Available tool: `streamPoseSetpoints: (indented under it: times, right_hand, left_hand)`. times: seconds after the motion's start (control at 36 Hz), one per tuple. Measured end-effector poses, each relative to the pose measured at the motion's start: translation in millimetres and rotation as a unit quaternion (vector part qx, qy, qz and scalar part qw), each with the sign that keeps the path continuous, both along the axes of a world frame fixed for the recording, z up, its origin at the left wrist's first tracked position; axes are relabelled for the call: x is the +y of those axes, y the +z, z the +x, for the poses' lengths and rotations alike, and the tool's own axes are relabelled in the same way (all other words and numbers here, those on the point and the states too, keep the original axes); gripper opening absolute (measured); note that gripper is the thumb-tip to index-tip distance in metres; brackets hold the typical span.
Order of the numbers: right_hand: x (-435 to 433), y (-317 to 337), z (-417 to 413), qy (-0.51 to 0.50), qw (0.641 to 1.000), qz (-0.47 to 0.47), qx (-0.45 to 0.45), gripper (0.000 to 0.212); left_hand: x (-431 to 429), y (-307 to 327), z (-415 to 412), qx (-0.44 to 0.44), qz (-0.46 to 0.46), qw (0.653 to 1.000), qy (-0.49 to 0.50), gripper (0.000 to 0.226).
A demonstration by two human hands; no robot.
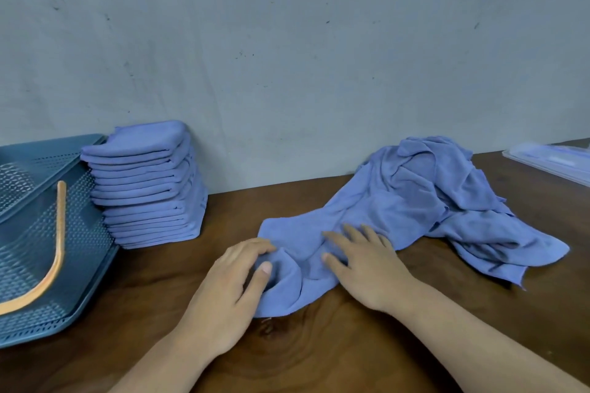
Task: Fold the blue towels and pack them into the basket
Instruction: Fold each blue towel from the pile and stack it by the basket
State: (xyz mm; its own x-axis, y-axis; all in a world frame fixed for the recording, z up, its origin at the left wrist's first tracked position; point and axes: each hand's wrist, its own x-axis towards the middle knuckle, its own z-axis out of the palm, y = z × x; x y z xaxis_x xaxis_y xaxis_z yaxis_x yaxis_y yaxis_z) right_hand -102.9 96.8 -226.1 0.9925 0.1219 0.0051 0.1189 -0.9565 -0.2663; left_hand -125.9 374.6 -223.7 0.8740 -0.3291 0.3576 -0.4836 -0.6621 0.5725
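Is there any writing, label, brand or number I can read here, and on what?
None: no readable text anywhere.
The folded towels, loose towels, basket, table and wall carry no writing.
The clear plastic tray at the right edge shows pale marks, too blurred to read.

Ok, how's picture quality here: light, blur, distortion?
Head view: soft, even light, no glare; wide-angle curve bends the basket and table edge; left hand gripping the towel looks slightly blurred at the fingertips.
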Motion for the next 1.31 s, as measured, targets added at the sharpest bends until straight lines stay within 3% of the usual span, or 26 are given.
streamPoseSetpoints:
  times: [0.08, 0.19, 0.31, 0.42, 0.5, 0.58, 0.61, 0.67, 0.72, 0.89, 1.0, 1.06, 1.11, 1.25, 1.31]
  right_hand:
    - [8, 4, -4, 0.056, 0.998, 0.003, 0.020, 0.064]
    - [17, 17, -15, 0.150, 0.984, 0.088, 0.038, 0.053]
    - [23, 24, -22, 0.230, 0.956, 0.169, 0.062, 0.034]
    - [25, 33, -28, 0.225, 0.926, 0.293, 0.074, 0.023]
    - [23, 29, -24, 0.160, 0.923, 0.350, -0.001, 0.017]
    - [15, 19, -11, 0.055, 0.960, 0.230, -0.148, 0.009]
    - [13, 17, -9, 0.027, 0.972, 0.164, -0.168, 0.015]
    - [10, 13, -8, -0.016, 0.990, 0.048, -0.130, 0.043]
    - [10, 9, -8, -0.042, 0.998, -0.004, -0.048, 0.062]
    - [13, 8, -10, 0.121, 0.991, -0.030, 0.048, 0.073]
    - [17, 15, -16, 0.256, 0.964, 0.004, 0.075, 0.064]
    - [22, 16, -19, 0.298, 0.949, 0.056, 0.082, 0.057]
    - [27, 19, -23, 0.329, 0.931, 0.139, 0.079, 0.045]
    - [36, 16, -27, 0.258, 0.905, 0.338, -0.009, 0.026]
    - [34, 8, -21, 0.208, 0.925, 0.307, -0.083, 0.027]
  left_hand:
    - [1, -1, 1, 0.002, -0.012, 1.000, -0.012, 0.050]
    - [5, 8, 4, -0.043, -0.127, 0.991, -0.021, 0.039]
    - [14, 20, 7, 0.016, -0.216, 0.976, -0.040, 0.040]
    - [20, 16, 10, 0.081, -0.082, 0.992, -0.051, 0.037]
    - [16, 14, 9, 0.071, 0.030, 0.994, -0.079, 0.036]
    - [10, 18, 6, 0.077, 0.009, 0.993, -0.094, 0.038]
    - [8, 19, 4, 0.089, -0.008, 0.991, -0.100, 0.039]
    - [4, 22, 0, 0.106, -0.022, 0.987, -0.119, 0.042]
    - [0, 25, -4, 0.130, -0.030, 0.979, -0.154, 0.047]
    - [-1, 27, -6, 0.272, -0.126, 0.935, -0.188, 0.063]
    - [1, 14, 6, 0.132, -0.183, 0.973, -0.042, 0.063]
    - [7, 6, 12, 0.012, -0.118, 0.993, 0.006, 0.045]
    - [10, -1, 16, -0.051, -0.044, 0.998, 0.008, 0.021]
    - [10, -11, 23, 0.001, 0.099, 0.994, -0.047, 0.033]
    - [10, -10, 21, 0.011, 0.113, 0.993, -0.032, 0.036]
